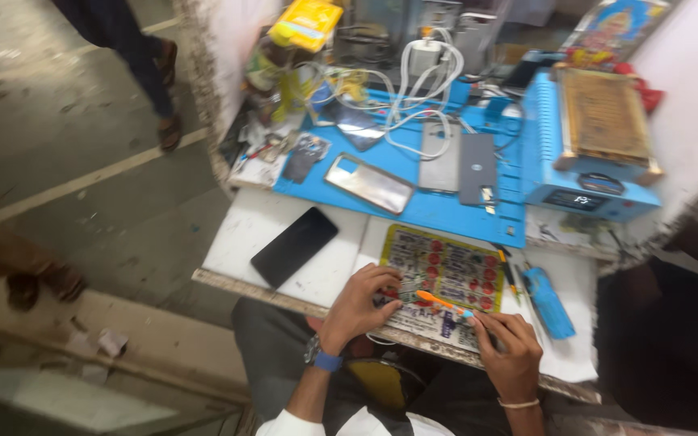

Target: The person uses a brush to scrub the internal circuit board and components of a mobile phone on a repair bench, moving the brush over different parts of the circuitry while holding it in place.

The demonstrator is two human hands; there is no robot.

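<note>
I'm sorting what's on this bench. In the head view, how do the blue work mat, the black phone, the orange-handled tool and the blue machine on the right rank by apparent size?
1. blue work mat
2. blue machine
3. black phone
4. orange-handled tool, held between both hands

The tool lies nearest the camera yet looks smallest.

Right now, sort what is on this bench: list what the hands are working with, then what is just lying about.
In hand:
left hand on a small part, too blurred to tell
right hand holding the orange tool
printed card beneath both

Lying about:
black phone
phone with shiny back on the blue mat
white cables
blue heating unit
blue case
</note>
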